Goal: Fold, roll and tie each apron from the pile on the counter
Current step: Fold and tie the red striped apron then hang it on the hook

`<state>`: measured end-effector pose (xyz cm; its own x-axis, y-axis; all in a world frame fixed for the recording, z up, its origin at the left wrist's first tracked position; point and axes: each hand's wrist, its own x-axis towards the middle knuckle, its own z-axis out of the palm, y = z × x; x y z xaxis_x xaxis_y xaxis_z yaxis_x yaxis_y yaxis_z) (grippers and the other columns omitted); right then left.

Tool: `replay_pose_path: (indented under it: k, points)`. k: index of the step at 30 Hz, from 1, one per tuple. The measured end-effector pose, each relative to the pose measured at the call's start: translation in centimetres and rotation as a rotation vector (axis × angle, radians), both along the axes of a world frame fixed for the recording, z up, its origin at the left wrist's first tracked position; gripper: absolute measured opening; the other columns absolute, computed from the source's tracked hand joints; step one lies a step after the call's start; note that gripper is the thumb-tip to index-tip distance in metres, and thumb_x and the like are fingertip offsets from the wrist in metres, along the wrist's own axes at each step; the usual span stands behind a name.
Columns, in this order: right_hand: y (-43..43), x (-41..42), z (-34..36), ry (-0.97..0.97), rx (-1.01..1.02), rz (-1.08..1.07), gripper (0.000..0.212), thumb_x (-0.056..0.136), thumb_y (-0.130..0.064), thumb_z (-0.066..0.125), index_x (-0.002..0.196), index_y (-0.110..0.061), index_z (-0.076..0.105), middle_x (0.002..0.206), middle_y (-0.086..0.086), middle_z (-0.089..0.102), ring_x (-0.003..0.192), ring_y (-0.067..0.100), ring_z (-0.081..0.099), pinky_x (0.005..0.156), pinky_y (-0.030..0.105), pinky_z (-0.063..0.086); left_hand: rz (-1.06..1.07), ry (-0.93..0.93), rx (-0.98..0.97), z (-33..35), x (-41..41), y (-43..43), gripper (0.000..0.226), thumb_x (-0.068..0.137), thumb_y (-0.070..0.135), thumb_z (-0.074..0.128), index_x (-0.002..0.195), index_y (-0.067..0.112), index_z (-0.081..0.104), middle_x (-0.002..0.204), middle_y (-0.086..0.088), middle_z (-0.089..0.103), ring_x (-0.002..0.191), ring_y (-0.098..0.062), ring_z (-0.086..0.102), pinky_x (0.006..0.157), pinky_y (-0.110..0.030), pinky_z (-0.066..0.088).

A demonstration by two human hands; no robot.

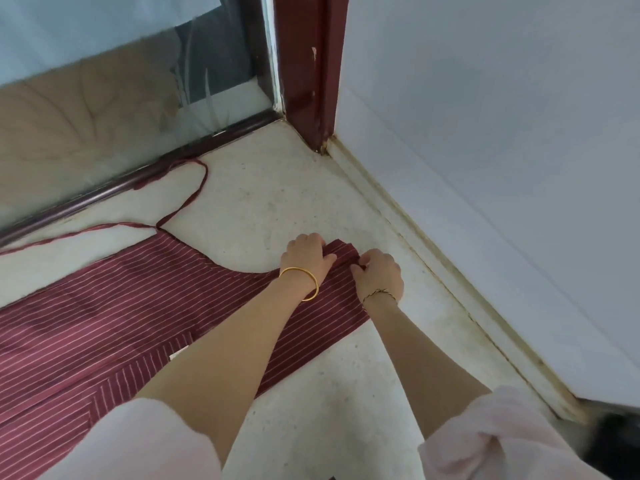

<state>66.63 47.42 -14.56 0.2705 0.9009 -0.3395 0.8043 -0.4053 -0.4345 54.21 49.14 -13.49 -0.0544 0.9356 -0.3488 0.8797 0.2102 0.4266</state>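
A dark red apron [131, 306] with thin white stripes lies folded lengthwise on the speckled counter [277, 202], running from the lower left to the centre. Its narrow end [344, 252] is turned over into a small roll. My left hand [306, 259], with a gold bangle on the wrist, grips that rolled end from the left. My right hand [379, 273], with a thin cord bracelet, pinches the same end from the right. The apron's thin red ties [187, 202] trail loose across the counter toward the window.
A glass window with a dark red frame [138, 178] borders the counter at the back left. A red post [311, 81] stands in the corner. A white wall [485, 133] with a stained ledge [433, 237] runs along the right.
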Motion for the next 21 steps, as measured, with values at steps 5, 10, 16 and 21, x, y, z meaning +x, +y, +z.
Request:
replay_pose_path:
  k: [5,10,16,21]
  points:
    - [0.5,-0.1,-0.4,-0.034,-0.006,-0.003,0.025,0.09,-0.038,0.057,0.095,-0.014,0.06,0.095,0.004,0.055,0.092,0.023,0.054,0.081,0.038,0.051,-0.02,-0.081,-0.032,-0.7,0.9,0.8,0.042,0.09,0.031,0.059,0.126,0.01,0.052,0.125,-0.007,0.056,0.115,-0.025,0.052,0.098,-0.04,0.045]
    - [0.2,0.7,-0.8,0.037,0.043,0.028,0.017,0.094,-0.027,0.051,0.087,-0.013,0.055,0.09,0.001,0.049,0.089,0.019,0.047,0.075,0.027,0.039,-0.067,-0.144,-0.038,-1.2,1.6,1.7,0.038,0.093,0.022,0.054,0.13,0.01,0.051,0.131,-0.007,0.053,0.12,-0.023,0.05,0.102,-0.037,0.041]
    - [0.5,1.3,-0.8,0.074,0.041,0.054,0.013,0.095,-0.024,0.051,0.089,-0.012,0.051,0.09,0.003,0.051,0.09,0.022,0.051,0.072,0.027,0.039,-0.071,-0.193,-0.087,-1.5,2.3,2.3,0.045,0.088,0.03,0.062,0.128,0.011,0.052,0.13,-0.005,0.055,0.118,-0.022,0.052,0.099,-0.034,0.042]
    - [0.5,1.0,-0.8,0.031,0.041,0.072,0.016,0.095,-0.023,0.052,0.097,-0.007,0.054,0.097,0.007,0.054,0.093,0.024,0.05,0.075,0.029,0.041,-0.084,-0.166,-0.025,-1.3,2.0,2.2,0.037,0.09,0.021,0.06,0.126,0.01,0.057,0.124,-0.007,0.061,0.114,-0.022,0.056,0.099,-0.033,0.043]
